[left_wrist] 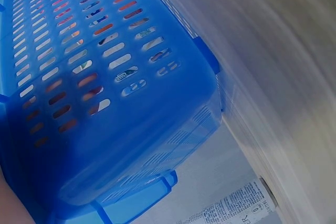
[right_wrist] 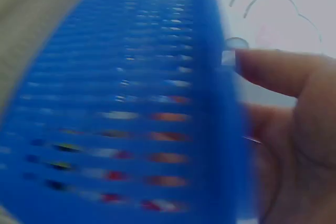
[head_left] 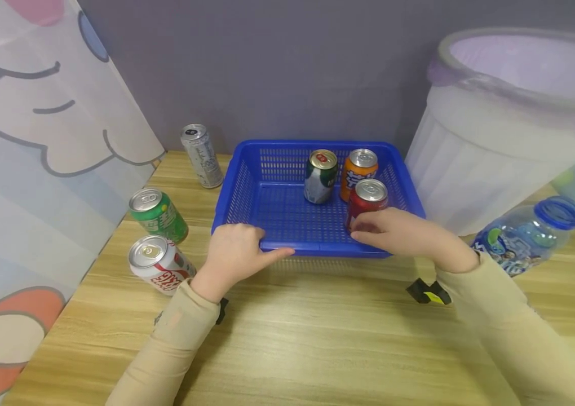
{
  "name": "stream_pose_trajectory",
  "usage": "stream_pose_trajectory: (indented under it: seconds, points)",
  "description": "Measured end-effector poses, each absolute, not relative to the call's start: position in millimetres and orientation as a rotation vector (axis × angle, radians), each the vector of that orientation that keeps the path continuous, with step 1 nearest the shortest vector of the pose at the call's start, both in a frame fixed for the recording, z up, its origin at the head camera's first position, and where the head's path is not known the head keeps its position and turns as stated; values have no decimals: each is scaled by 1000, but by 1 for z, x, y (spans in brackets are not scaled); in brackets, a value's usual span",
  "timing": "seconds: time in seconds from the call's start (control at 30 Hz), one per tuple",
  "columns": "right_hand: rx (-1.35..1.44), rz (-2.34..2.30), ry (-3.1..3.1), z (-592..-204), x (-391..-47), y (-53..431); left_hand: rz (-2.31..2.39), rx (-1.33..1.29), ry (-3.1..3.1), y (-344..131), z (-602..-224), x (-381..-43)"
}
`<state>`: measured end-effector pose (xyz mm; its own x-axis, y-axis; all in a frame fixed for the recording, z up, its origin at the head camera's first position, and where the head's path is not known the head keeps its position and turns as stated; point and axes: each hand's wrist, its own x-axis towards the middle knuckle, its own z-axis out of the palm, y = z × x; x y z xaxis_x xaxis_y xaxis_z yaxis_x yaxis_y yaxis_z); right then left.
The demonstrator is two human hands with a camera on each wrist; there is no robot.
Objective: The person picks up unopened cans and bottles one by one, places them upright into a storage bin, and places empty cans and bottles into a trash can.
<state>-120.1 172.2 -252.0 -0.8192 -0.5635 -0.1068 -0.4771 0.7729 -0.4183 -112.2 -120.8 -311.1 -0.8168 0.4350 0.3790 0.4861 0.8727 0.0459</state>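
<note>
A blue perforated basket (head_left: 287, 246) stands on the wooden table. My left hand (head_left: 234, 254) grips its front-left rim, the thumb lying along the front edge; its fingers show through the slots in the left wrist view. Inside, toward the right, a red can (head_left: 370, 194) stands upright, and my right hand (head_left: 404, 231) is right in front of it, with loosely bent fingers overlapping its lower side and the thumb close to the front rim. Behind the red can stand an orange can (head_left: 361, 166) and a dark green and silver can (head_left: 321, 177).
Left of the basket stand a silver can (head_left: 202, 158), a green can (head_left: 160, 215) and a white-and-red can (head_left: 160, 265). To the right are a tall white bin (head_left: 475, 146) and a clear plastic jar (head_left: 526, 237) with a blue rim. A grey wall rises behind.
</note>
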Motion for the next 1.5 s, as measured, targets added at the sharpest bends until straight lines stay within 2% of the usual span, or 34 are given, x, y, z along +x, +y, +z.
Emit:
stream_pose_trajectory:
  seconds: [0.3, 0.8, 1.5]
  points:
    - [-647, -720, 3027, -282, -109, 183, -191, -705, -2669, -120, -312, -112]
    - [-666, -508, 3269, -292, -100, 184, -203, -719, -2659, -118, -312, -113]
    - [-700, -502, 3256, -295, -101, 178, -180, -698, -2629, -121, -315, -114]
